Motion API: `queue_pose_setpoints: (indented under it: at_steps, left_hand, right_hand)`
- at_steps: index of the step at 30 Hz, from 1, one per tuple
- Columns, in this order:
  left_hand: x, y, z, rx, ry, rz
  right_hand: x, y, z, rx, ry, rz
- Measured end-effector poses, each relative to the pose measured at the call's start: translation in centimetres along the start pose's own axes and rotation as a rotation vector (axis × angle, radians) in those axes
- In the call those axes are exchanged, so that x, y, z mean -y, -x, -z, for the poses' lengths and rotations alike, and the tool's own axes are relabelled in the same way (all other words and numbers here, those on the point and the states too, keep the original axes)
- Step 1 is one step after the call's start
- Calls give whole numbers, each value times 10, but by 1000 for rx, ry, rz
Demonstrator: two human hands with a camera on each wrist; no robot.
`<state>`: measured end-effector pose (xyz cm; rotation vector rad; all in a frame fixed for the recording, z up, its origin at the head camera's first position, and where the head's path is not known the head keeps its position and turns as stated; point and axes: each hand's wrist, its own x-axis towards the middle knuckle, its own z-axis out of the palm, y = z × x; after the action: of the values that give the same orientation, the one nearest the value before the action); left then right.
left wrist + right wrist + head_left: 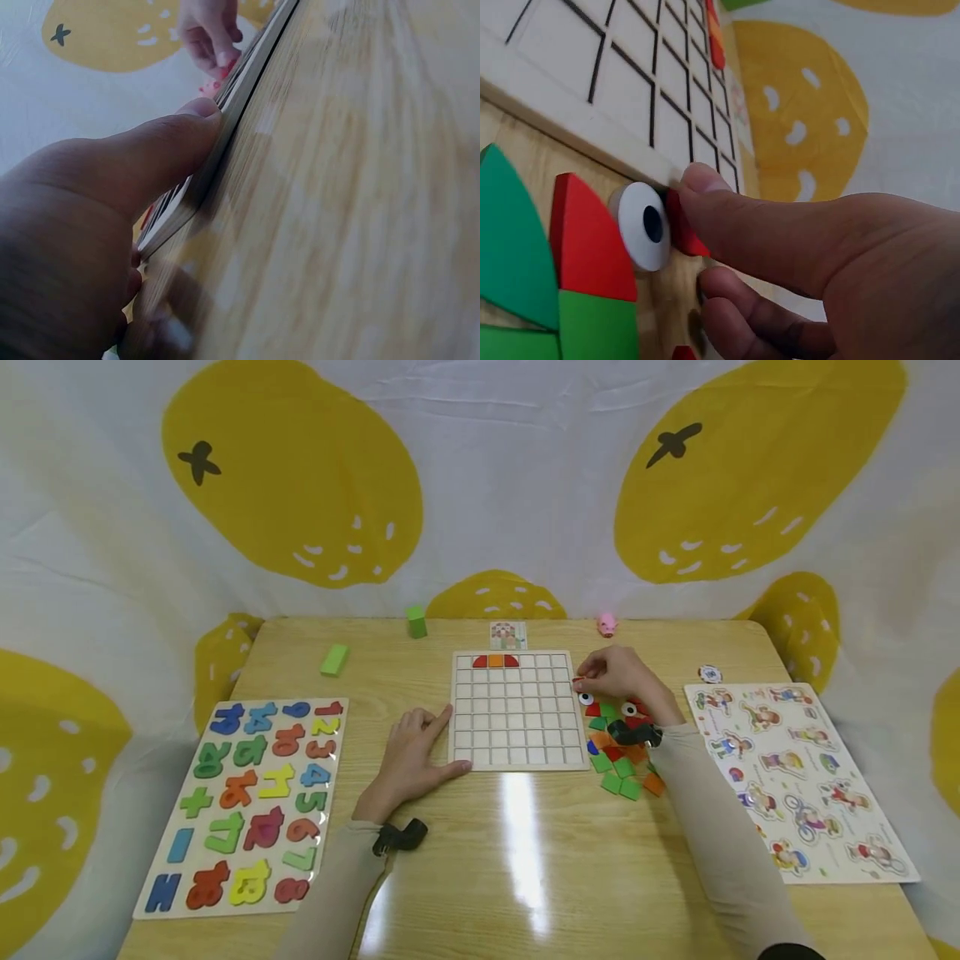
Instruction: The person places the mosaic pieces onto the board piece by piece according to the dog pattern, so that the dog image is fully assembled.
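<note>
A wooden grid board lies in the middle of the table. Its top row bears an orange square between two red quarter-round tiles. My left hand touches the board's lower left corner, thumb along the front edge and index finger at the left side. By the board's right edge my right hand pinches a red tile, partly hidden behind the thumb. Close beside that tile is a white disc with a dark centre. Loose green tiles, with red, orange and blue ones, lie under the right wrist.
A patterned card lies behind the board. Left stands a number puzzle; right, a picture puzzle. Two green blocks, a pink pig figure and a round chip sit toward the back. A lemon-print cloth hangs behind.
</note>
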<state>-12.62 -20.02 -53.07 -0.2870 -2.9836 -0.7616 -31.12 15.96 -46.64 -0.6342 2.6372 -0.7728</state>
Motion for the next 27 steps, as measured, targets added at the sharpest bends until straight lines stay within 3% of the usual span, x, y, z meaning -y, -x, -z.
queue_pose_setpoints:
  at_steps: [6,13,16,20,27]
  left_hand:
    - [2,2,-1,-19,18,-3]
    - [2,0,-2,-20,13,-23]
    - [3,0,-2,-22,9,-28]
    - [4,0,0,-17,10,-24]
    - [4,-1,0,-4,17,-28]
  right_hand:
    - [-6,-3,-5,-15,-7,-16]
    - [-5,-6,-6,-222,-131,76]
    - [9,-10,-10,-282,-264,101]
    - [33,-17,-25,-305,-452,73]
    - [74,-35,-53,-267,-579,41]
